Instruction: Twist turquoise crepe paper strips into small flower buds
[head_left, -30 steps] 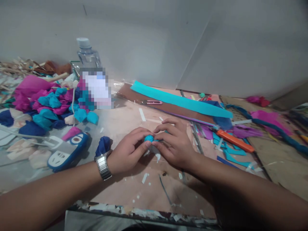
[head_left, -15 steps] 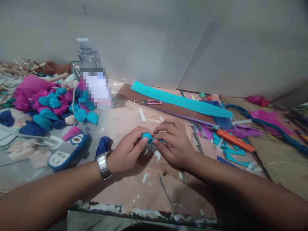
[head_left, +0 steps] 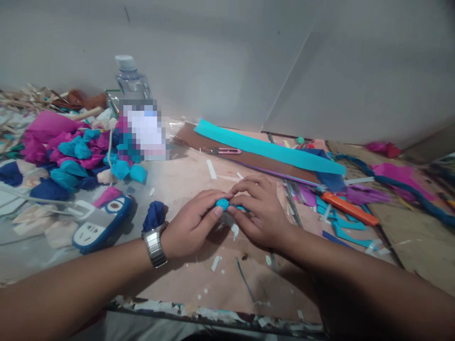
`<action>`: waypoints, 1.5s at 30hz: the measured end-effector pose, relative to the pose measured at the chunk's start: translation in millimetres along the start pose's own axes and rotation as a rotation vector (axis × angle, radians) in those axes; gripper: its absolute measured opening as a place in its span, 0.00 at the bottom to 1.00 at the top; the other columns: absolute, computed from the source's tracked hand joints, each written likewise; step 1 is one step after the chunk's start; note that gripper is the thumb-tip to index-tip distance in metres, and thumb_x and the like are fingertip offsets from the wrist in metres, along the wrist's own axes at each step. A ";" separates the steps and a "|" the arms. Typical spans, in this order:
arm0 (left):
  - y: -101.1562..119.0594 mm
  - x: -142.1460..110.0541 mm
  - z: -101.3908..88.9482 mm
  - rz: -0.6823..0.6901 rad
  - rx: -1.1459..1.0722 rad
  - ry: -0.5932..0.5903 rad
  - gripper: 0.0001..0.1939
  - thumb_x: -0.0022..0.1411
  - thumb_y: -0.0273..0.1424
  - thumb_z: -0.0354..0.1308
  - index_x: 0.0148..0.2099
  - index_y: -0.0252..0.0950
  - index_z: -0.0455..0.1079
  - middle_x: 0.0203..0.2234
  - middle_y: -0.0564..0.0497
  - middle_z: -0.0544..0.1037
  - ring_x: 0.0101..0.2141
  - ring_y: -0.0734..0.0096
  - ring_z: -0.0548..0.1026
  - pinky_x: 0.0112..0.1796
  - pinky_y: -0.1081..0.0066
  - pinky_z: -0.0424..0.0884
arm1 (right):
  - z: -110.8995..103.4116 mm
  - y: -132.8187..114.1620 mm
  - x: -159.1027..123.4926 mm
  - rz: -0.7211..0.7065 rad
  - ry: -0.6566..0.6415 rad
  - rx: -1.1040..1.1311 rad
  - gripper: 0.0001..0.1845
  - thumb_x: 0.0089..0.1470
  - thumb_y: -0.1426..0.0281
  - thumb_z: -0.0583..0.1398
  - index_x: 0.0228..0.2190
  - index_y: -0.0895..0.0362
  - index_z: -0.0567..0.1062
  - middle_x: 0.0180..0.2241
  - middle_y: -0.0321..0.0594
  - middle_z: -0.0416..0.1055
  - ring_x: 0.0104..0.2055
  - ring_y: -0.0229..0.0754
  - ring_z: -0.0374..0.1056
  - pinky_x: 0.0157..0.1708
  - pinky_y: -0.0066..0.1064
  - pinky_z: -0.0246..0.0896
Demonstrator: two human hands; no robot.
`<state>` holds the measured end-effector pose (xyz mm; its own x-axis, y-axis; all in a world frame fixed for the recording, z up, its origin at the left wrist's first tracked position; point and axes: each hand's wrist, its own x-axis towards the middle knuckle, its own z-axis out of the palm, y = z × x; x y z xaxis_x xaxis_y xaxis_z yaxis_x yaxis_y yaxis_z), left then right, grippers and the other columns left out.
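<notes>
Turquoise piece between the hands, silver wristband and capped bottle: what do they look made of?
Turquoise piece: probably crepe paper, matte; its surface looks crinkled.
Silver wristband: likely metal, shiny; its segments catch bright highlights.
Capped bottle: probably plastic, glossy; its body is see-through, though glass can't be ruled out.

No words or numbers can be read here. The bright patch point(head_left: 145, 132) by the clear bottle point(head_left: 132, 84) is all blurry squares, so nothing on it can be read.
</notes>
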<state>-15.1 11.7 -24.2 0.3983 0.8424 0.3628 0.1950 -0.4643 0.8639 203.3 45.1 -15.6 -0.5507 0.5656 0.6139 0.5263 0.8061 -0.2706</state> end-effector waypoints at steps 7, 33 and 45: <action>2.0 1.7 -0.6 -0.025 0.023 -0.008 0.15 0.75 0.34 0.55 0.59 0.37 0.73 0.54 0.43 0.78 0.55 0.59 0.75 0.58 0.57 0.69 | 0.9 -1.3 0.1 -0.006 -0.003 0.005 0.06 0.65 0.64 0.63 0.38 0.51 0.80 0.45 0.41 0.78 0.53 0.53 0.67 0.56 0.52 0.56; 4.8 1.9 -3.4 -0.026 0.009 -0.089 0.19 0.78 0.37 0.46 0.62 0.39 0.72 0.56 0.41 0.76 0.58 0.56 0.72 0.61 0.53 0.65 | -3.8 -8.2 2.8 0.037 0.018 0.079 0.04 0.63 0.65 0.64 0.38 0.51 0.78 0.44 0.42 0.77 0.49 0.50 0.69 0.53 0.49 0.58; 4.8 0.6 -3.2 0.033 0.024 -0.112 0.18 0.78 0.36 0.46 0.63 0.40 0.68 0.57 0.41 0.74 0.57 0.55 0.71 0.60 0.52 0.66 | 2.9 -7.2 -0.5 0.087 -0.004 0.157 0.08 0.65 0.63 0.62 0.43 0.51 0.78 0.46 0.43 0.76 0.51 0.50 0.69 0.54 0.49 0.60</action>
<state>-16.8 10.9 -18.7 0.5020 0.7916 0.3483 0.2012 -0.4986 0.8432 197.9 39.5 -16.1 -0.5106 0.6345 0.5802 0.4641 0.7715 -0.4352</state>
